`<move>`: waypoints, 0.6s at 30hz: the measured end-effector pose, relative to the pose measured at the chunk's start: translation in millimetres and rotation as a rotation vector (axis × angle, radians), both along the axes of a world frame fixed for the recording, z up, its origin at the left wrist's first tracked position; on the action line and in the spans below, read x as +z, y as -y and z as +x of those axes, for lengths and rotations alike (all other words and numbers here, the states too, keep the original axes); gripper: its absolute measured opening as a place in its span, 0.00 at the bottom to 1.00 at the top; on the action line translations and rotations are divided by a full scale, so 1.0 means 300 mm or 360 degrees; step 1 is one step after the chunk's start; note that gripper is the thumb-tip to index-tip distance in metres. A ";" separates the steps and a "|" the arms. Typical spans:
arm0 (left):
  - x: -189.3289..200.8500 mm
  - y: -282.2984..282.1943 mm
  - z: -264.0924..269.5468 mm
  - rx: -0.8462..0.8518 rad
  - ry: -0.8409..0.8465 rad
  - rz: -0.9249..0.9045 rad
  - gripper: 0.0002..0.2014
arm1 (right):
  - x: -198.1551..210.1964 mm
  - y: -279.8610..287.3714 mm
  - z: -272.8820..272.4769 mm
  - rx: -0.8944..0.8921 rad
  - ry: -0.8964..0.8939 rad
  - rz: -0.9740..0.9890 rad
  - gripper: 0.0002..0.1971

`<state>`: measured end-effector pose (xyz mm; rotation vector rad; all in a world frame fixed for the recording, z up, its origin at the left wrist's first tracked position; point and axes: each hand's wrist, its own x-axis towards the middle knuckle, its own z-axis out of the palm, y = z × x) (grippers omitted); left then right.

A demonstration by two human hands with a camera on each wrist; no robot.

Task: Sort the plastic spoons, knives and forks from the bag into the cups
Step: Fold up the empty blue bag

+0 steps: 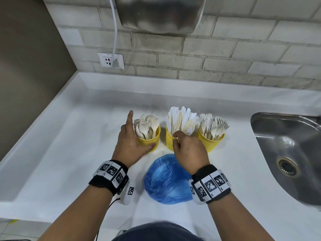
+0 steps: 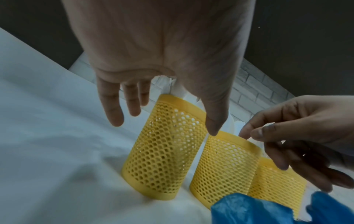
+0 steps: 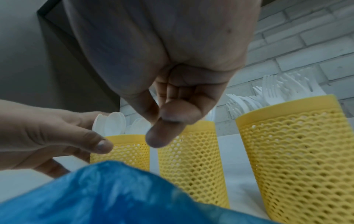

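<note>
Three yellow mesh cups stand in a row on the white counter. The left cup (image 1: 151,142) (image 2: 162,151) (image 3: 126,148) holds spoons (image 1: 145,126). The middle cup (image 1: 169,142) (image 2: 224,166) (image 3: 191,159) holds knives (image 1: 182,119), and the right cup (image 1: 212,145) (image 3: 296,151) holds forks (image 1: 213,126). My left hand (image 1: 128,141) (image 2: 162,53) has straight fingers beside the spoon cup, its thumb touching the cup's front. My right hand (image 1: 187,148) (image 3: 172,60) hovers at the knife cup's near rim, fingers curled, thumb against forefinger, nothing visible between them. The crumpled blue bag (image 1: 165,181) (image 3: 95,197) lies flat just in front of the cups.
A steel sink (image 1: 286,145) is set into the counter on the right. A tiled wall with a socket (image 1: 111,60) and a plugged-in white cable runs behind. A steel appliance (image 1: 159,14) hangs above. A brown wall and a raised counter edge close the left side.
</note>
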<state>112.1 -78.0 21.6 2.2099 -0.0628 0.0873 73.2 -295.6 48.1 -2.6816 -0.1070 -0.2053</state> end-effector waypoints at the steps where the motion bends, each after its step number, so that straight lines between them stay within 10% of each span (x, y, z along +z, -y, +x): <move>1: -0.009 -0.005 -0.008 0.0088 -0.0037 -0.0001 0.66 | 0.000 0.004 -0.009 0.0004 0.0033 0.0034 0.08; 9: -0.038 0.017 -0.128 -0.0099 -0.0821 0.0451 0.39 | -0.036 0.016 -0.118 -0.0066 -0.0018 0.0161 0.09; 18: -0.066 0.099 -0.194 -0.0403 -0.0759 0.0433 0.16 | -0.081 -0.019 -0.260 0.0013 -0.0120 0.0306 0.13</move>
